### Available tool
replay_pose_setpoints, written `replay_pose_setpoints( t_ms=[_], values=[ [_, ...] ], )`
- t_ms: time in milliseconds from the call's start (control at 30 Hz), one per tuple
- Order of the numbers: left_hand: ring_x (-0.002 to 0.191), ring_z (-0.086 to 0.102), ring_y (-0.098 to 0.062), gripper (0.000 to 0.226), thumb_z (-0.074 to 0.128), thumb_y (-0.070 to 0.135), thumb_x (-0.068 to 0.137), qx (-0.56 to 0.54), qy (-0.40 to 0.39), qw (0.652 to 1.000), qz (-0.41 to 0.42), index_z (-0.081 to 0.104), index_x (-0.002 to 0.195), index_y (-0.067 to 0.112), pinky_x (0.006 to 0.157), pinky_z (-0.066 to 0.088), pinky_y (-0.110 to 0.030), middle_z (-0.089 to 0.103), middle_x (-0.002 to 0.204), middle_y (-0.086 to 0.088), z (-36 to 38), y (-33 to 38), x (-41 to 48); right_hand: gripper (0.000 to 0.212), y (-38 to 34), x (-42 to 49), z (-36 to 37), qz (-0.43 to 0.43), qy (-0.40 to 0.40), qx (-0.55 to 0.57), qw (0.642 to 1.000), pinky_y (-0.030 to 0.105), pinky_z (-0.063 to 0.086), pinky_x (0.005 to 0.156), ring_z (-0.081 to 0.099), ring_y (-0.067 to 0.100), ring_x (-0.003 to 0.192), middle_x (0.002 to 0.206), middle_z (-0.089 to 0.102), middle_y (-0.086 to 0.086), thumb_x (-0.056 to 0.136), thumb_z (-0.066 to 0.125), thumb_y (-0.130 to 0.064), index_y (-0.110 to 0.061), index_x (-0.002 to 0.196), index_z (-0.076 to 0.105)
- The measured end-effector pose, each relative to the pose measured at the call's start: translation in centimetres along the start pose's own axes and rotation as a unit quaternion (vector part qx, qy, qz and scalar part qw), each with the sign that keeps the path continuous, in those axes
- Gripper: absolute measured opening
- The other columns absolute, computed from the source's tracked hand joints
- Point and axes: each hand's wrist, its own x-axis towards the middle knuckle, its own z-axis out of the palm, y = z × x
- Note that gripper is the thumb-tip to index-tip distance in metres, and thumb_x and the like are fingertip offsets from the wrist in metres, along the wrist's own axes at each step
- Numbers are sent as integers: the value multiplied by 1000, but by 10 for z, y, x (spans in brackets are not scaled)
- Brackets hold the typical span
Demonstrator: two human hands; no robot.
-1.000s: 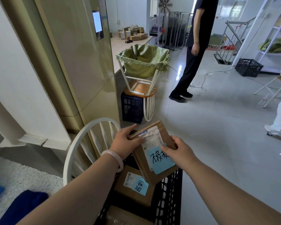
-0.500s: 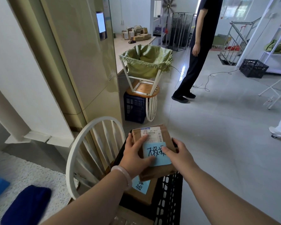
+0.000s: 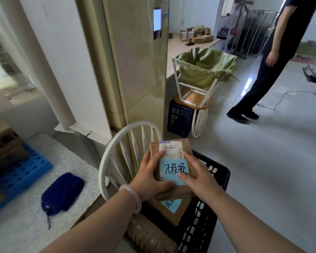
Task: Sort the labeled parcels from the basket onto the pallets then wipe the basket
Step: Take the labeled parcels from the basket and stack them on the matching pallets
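A brown cardboard parcel [image 3: 171, 148] with a white shipping label and a blue handwritten note is held above the black plastic basket [image 3: 204, 221]. My left hand [image 3: 150, 177] grips its left side, thumb on the label. My right hand [image 3: 197, 177] grips its right side, fingers on the blue note. Under it in the basket lies a second parcel [image 3: 173, 210] with a blue note, and a third brown parcel [image 3: 150, 236] sits nearer to me. A blue pallet [image 3: 24, 172] with brown boxes on it lies on the floor at the far left.
A white chair back [image 3: 117, 152] stands just left of the basket. A dark blue pouch [image 3: 62, 192] lies on the white rug. Ahead are a beige cabinet [image 3: 139, 61], a dark crate with a green-lined stool frame [image 3: 204, 68], and a standing person [image 3: 274, 57] on the right.
The view has swung left and the blue pallet has come into sight. The parcel now lies flatter in both hands, still over the basket.
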Motion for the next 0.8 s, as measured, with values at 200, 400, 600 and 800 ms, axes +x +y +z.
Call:
replay_pose_setpoints(
  t_ms=[200, 400, 600, 800],
  values=[
    [148, 2, -17, 95, 83, 48, 68, 32, 92, 995, -31, 17, 135, 64, 117, 21, -31, -7, 159, 13, -26, -34, -50, 67, -18, 0, 46, -78, -121, -36, 989, 13, 40, 91, 37, 7, 128, 140, 32, -7, 92, 67, -30, -45, 147, 33],
    [141, 10, -9, 94, 82, 38, 74, 37, 137, 988, -57, 16, 139, 55, 107, 23, -16, -5, 158, 13, -59, -55, -102, 70, -53, -15, 89, -102, -198, -29, 975, 13, 38, 89, 34, 5, 124, 137, 25, -12, 88, 71, -29, -58, 138, 31],
    [143, 7, -9, 97, 84, 42, 69, 35, 189, 980, -45, 17, 138, 57, 118, 20, -28, 1, 159, 8, -104, -82, -152, 74, -95, -28, 148, -147, -208, -59, 965, 32, 40, 109, 32, 11, 134, 144, 21, -12, 85, 75, -33, -68, 125, 25],
    [143, 11, -13, 94, 86, 41, 66, 28, 231, 970, -67, 19, 131, 59, 110, 20, -20, 1, 157, 7, -172, -128, -228, 76, -141, -56, 250, -163, -226, -63, 958, 40, 48, 104, 38, 14, 130, 142, 26, -10, 83, 75, -38, -65, 135, 27]
  ],
)
